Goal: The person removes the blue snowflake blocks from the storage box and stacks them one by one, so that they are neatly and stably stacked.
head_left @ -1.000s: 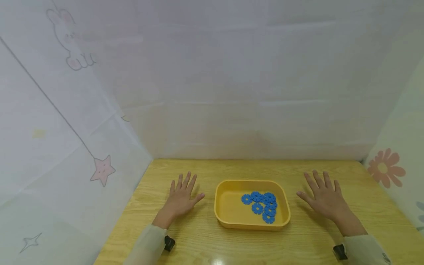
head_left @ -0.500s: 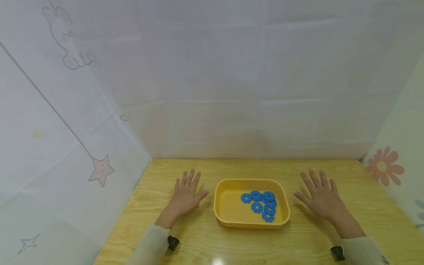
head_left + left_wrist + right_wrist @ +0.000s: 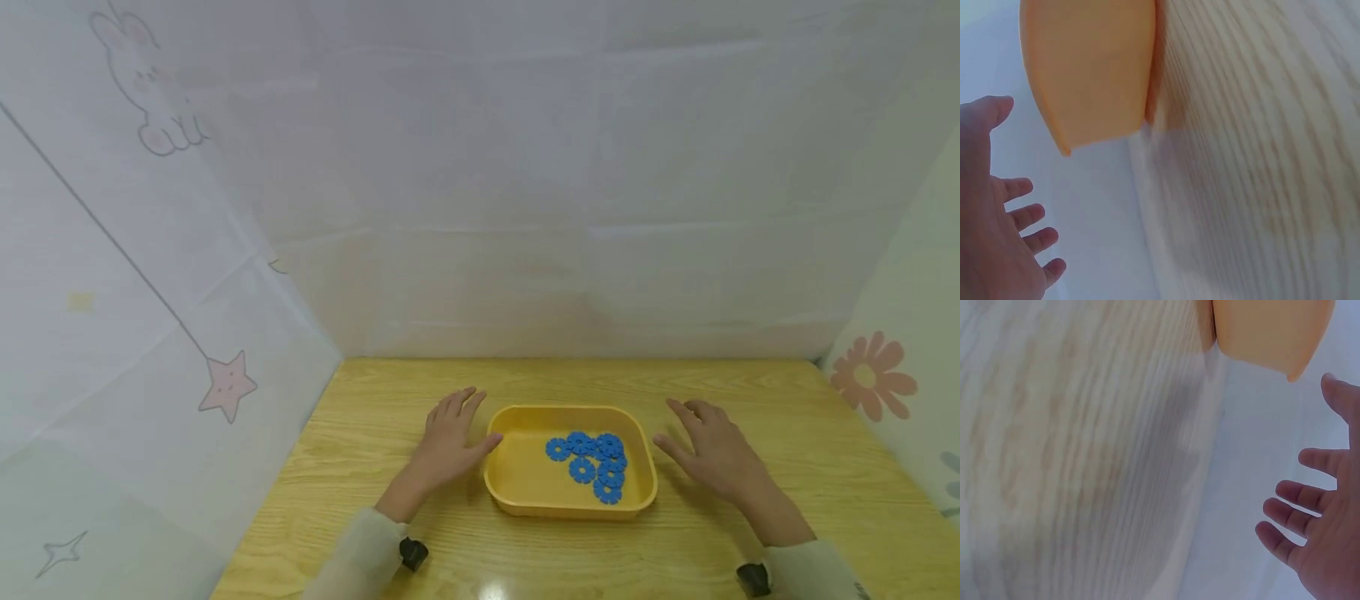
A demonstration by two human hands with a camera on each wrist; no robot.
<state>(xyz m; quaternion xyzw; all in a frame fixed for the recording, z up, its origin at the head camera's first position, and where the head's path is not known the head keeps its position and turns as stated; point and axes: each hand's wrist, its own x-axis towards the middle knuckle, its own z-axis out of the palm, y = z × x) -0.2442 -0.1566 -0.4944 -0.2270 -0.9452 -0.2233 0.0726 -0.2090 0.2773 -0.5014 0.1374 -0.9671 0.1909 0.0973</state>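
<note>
A yellow plastic tray [image 3: 525, 500] stands on the wooden table between the two hands. Several blue flower-shaped discs [image 3: 582, 471] lie in its right part, some overlapping. Just left of the tray is the left hand [image 3: 448, 446], its fingers spread loosely and the thumb tip over or near the left rim. Off the tray's right side, the right hand [image 3: 716, 454] has its thumb pointing toward the rim with a small gap. Both wrist views show the tray's outer wall [image 3: 1091, 69] and hands that hold nothing, fingers gently bent.
The wooden table [image 3: 525, 558] reaches back to a pale cloth wall [image 3: 480, 208]. More printed cloth hangs at the left and right sides, with a star [image 3: 228, 386] and a flower [image 3: 866, 375]. Black wrist cameras [image 3: 412, 552] sit at both sleeves.
Both hands have moved inward toward the tray, the left one farther. Their fingers have gone from widely spread to more bent. The tray and discs have stayed in place.
</note>
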